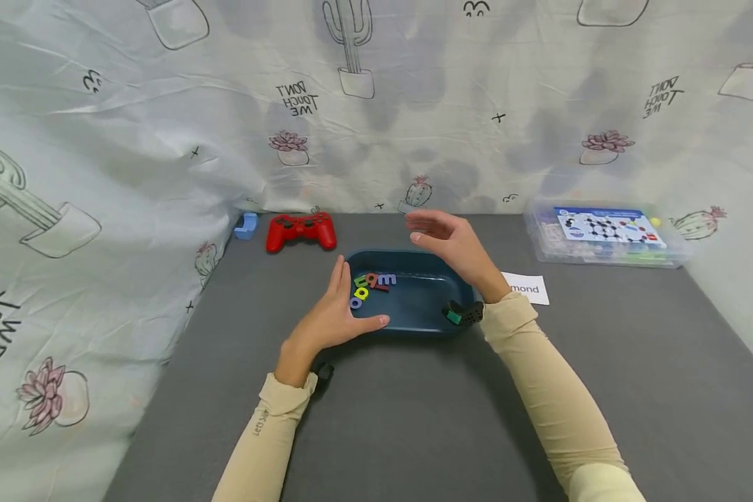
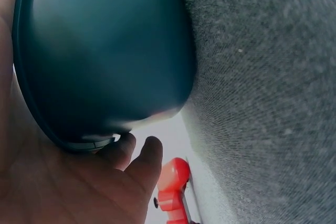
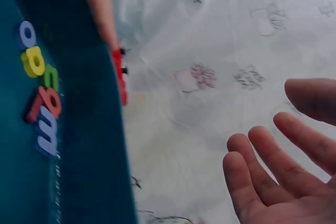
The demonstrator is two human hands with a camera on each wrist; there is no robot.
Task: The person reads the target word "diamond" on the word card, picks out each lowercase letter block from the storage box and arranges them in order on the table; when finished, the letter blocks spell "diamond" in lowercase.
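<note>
A dark teal tray [image 1: 414, 296] lies on the grey table with several coloured foam-like letters bunched at its left end. Among them are a purple m [image 1: 386, 279], a yellow letter [image 1: 361, 293] and a blue-purple o [image 1: 355, 303]. My left hand [image 1: 328, 314] holds the tray's left end, thumb along the near rim and fingers at the outer side; its palm meets the tray in the left wrist view. Raised over the far right of the tray, my right hand [image 1: 450, 244] has loosely bent fingers and holds nothing. In the right wrist view, its fingers [image 3: 283, 177] are apart from the tray.
A red game controller [image 1: 301, 231] and a small blue piece [image 1: 246, 226] lie at the back left. At the back right stands a clear plastic box [image 1: 609, 236] with a printed label. A white card [image 1: 530, 288] reading "mond" is partly hidden by the right wrist.
</note>
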